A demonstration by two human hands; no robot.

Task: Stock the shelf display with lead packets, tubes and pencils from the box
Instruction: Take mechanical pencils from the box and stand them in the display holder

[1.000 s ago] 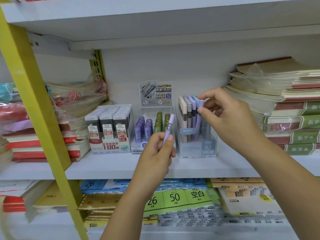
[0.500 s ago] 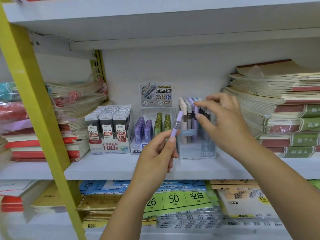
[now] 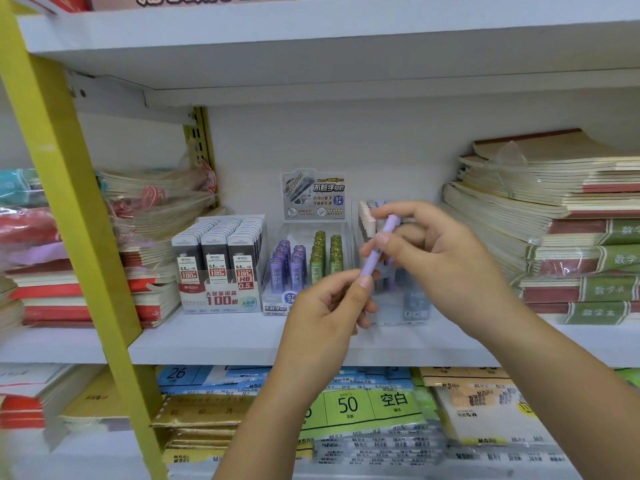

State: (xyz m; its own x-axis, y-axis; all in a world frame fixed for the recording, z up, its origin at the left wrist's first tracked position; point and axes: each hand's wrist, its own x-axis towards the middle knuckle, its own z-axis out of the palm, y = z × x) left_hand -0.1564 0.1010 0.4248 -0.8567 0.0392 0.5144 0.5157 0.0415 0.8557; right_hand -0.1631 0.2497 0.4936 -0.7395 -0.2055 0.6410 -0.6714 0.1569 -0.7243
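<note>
Head view: left hand (image 3: 325, 306) and right hand (image 3: 440, 258) both pinch one lilac pencil (image 3: 379, 247) before the pencil holder (image 3: 415, 306), apparently mid-handover; next, slotting it upright inside.

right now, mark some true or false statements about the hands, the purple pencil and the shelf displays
1. The left hand and right hand both pinch the slim lilac plastic pencil. True.
2. The lilac pencil stands inside the clear plastic pencil box. False: it is held tilted in front of it.
3. The clear tube tray holds purple tubes left, green tubes right. True.
4. The white carton of grey lead packets stands right of the tube tray. False: it stands left.
</note>
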